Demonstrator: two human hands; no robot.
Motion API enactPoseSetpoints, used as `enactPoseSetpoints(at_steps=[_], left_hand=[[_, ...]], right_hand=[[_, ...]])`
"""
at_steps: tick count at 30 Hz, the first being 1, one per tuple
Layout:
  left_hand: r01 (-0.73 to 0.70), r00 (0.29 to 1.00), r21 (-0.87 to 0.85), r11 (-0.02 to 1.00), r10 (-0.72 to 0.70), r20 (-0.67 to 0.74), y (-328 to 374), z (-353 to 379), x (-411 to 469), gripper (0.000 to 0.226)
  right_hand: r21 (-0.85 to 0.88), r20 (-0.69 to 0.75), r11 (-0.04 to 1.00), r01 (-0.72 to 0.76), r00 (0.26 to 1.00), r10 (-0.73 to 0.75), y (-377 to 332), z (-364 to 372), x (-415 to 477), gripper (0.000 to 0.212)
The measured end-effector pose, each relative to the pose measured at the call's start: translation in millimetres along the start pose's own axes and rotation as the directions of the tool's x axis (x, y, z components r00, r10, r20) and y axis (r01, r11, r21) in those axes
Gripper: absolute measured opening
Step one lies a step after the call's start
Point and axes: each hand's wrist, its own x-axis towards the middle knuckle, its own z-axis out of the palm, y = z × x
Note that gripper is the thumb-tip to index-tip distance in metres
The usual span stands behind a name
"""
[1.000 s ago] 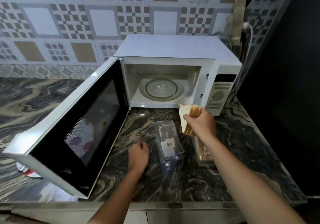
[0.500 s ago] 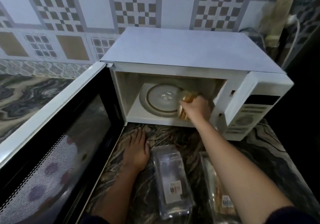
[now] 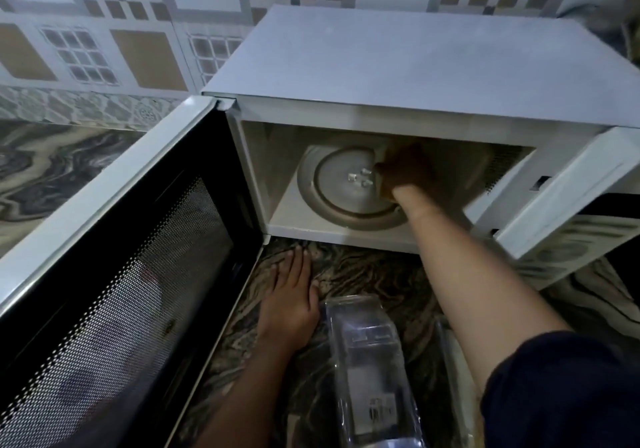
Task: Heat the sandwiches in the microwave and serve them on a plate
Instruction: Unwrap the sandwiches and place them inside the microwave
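Right hand is inside the microwave over the turntable, its grip too shadowed to tell; left hand lies flat, open, on the counter beside a clear package.

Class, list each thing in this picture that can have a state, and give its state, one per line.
Microwave door: swung wide open.
Turntable: bare on its left side.
Right hand: inside the microwave, closed on a sandwich.
Left hand: flat on the counter, empty.
Plastic box: lying on the counter, empty.
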Motion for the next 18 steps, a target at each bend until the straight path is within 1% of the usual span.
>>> enactPoseSetpoints(at_steps=[1, 2, 5, 6, 7, 10, 11, 12, 14, 15, 18], left_hand=[[-0.001, 1.0, -0.001, 1.0, 0.001, -0.003, -1, 1, 0, 0.076], [-0.002, 1.0, 0.0, 1.0, 0.002, -0.007, -1, 1, 0, 0.076], [-0.004, 1.0, 0.013, 1.0, 0.004, -0.004, 0, 1, 1, 0.075], [-0.006, 1.0, 0.013, 1.0, 0.006, -0.004, 0, 1, 1, 0.075], [-0.008, 1.0, 0.008, 1.0, 0.008, -0.005, 0, 1, 1, 0.076], [-0.02, 1.0, -0.035, 0.999, 0.02, -0.012, 0, 1, 0, 0.078], [-0.025, 1.0, -0.04, 0.999, 0.025, -0.012, 1, 1, 0, 0.079], [-0.029, 1.0, -0.037, 0.999, 0.029, -0.01, 1, 0, -1, 0.08], [-0.034, 0.999, -0.028, 0.999, 0.033, -0.005, 1, -1, -2, 0.082], [-0.037, 0.999, -0.03, 0.999, 0.037, -0.002, 1, -2, -3, 0.082], [-0.046, 0.999, -0.064, 0.997, 0.045, -0.009, -1, -7, -15, 0.081]], right_hand=[[0.009, 0.005, 1.0, -0.019, 1.0, 0.019, 0, 1, 0, 0.076], [0.011, 0.011, 1.0, -0.02, 1.0, 0.02, 1, 3, 1, 0.076], [-0.038, -0.002, 0.994, 0.103, 0.995, -0.103, 3, 0, 1, 0.049], [-0.038, 0.004, 0.992, 0.124, 0.992, -0.124, 4, -2, 0, 0.045], [-0.013, 0.022, 0.992, 0.124, 0.992, -0.124, 7, -2, -2, 0.046], [0.187, 0.05, 0.982, 0.026, 0.998, -0.036, 17, -6, -20, 0.065], [0.229, 0.046, 0.973, 0.02, 0.998, -0.031, 21, -10, -27, 0.063], [0.248, 0.052, 0.969, 0.013, 0.998, -0.027, 24, -14, -35, 0.056], [0.216, 0.078, 0.977, 0.0, 0.997, -0.018, 30, -25, -55, 0.039], [0.199, 0.068, 0.98, 0.003, 0.998, -0.016, 34, -31, -66, 0.034], [0.21, -0.032, 0.976, 0.06, 0.998, -0.055, 52, -42, -102, 0.036]])
